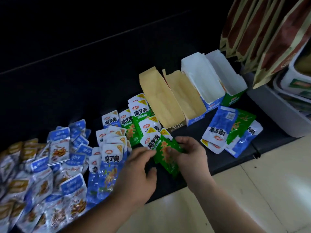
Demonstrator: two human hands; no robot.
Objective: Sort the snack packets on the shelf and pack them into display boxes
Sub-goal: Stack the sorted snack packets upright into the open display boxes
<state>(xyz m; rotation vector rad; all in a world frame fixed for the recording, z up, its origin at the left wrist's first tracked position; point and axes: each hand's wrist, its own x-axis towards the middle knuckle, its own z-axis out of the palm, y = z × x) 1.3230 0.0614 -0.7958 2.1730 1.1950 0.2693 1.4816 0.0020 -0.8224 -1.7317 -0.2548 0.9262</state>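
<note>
Both hands hold a small stack of green snack packets [165,157] above the dark shelf [168,184]. My right hand [190,153] grips the stack from the right; my left hand [139,172] pinches its left edge. Blue and green packets [112,158] lie spread to the left, with a heap of blue-and-silver packets [58,148] further left. A small pile of blue and green packets [230,132] lies to the right. Behind stand several open display boxes: two with tan insides [161,101], [186,96] and two with white insides [202,78], [225,73].
Tall brown and tan bags [262,31] hang at the upper right over white tubs [296,78] on a grey tray [277,111]. A pale tiled floor [252,190] lies below the shelf's front edge. The shelf's back is in darkness.
</note>
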